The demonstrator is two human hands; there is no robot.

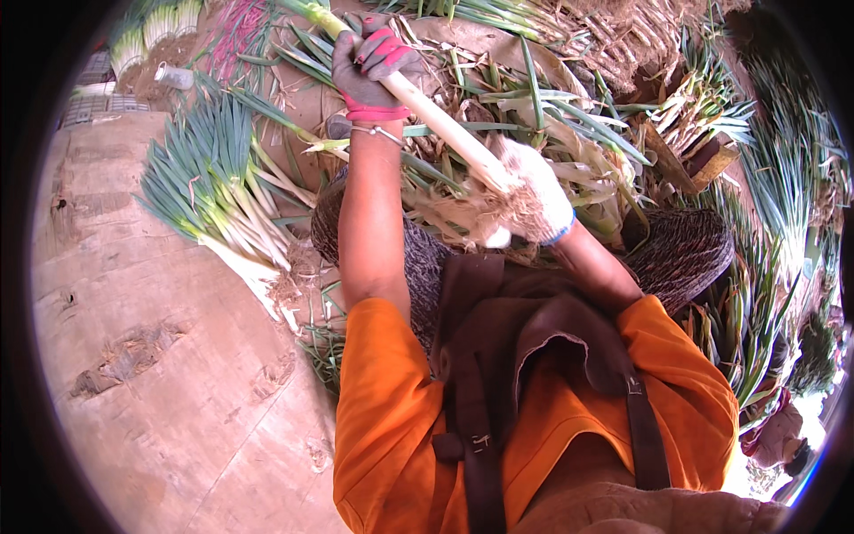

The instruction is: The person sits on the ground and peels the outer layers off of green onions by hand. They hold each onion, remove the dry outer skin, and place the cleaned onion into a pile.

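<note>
A long green onion (444, 120) runs slantwise between my two gloved hands, its white stem towards me and its green end up at the top left. My left hand (375, 63), in a grey and pink glove, is closed round the stem near the green part. At the root end is my right hand (530, 190), in a white knit glove, with the stringy roots against its palm and fingers. Below and behind the stem lie peeled leaves and pale husks (594, 160). A bunch of trimmed-looking green onions (230, 180) rests left of my left forearm.
A wooden board (167, 300) spans the left side. More green onions (780, 193) stand along the right, and rooty ones (640, 40) are heaped at the top. A clear cup (175, 76), pink ties (237, 33) and plastic crates (100, 103) are at the upper left. My bent knees flank the husks.
</note>
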